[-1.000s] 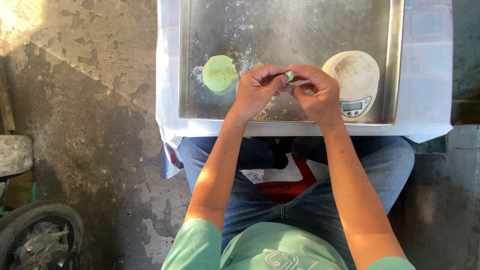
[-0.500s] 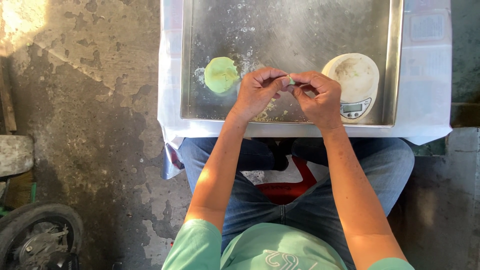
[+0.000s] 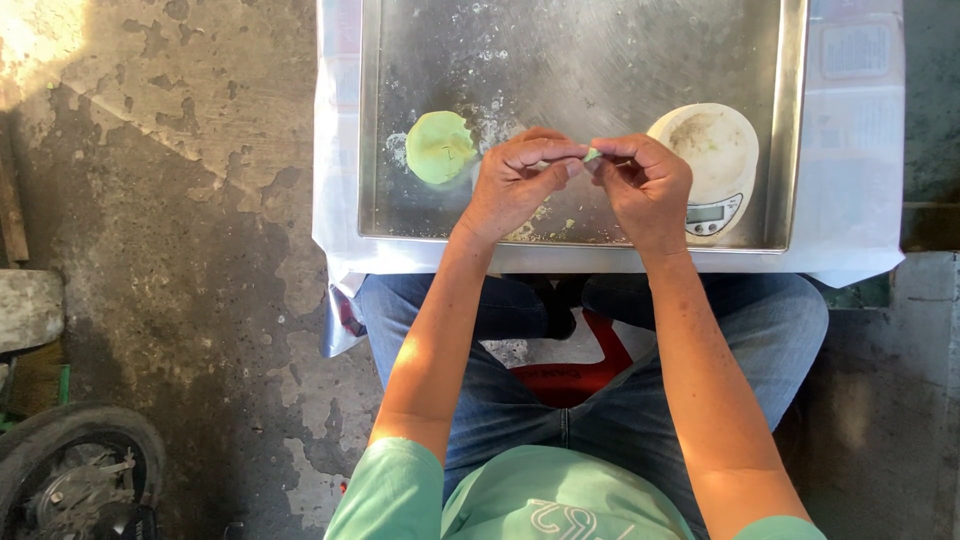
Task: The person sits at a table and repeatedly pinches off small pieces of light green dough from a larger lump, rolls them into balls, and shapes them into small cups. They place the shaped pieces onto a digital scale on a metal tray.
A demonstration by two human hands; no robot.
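A: From the head view, what are the hands doing?

B: The left hand [image 3: 517, 180] and the right hand [image 3: 645, 185] meet above the steel tray [image 3: 600, 60]. Both pinch one small green dough piece [image 3: 592, 155] between their fingertips, so each hand is closed on it, and the piece is held in the air just over the tray's near half.

A: How should that pinch go?

B: I'd say gently: fingertips only, even pressure from both sides, and the piece kept over the tray so crumbs fall inside it.

A: What does the tray hold?

B: A flattened green dough disc [image 3: 440, 147] lies to the left of the hands, apart from them, with flour dusted around it. At the right end stands a small kitchen scale [image 3: 712, 160], its round platter dusty and bare. Crumbs lie under the hands.

A: And beneath the tray?

B: A white sheet [image 3: 850, 150] covers the table. A tyre [image 3: 70, 450] shows at the lower left on the concrete floor.
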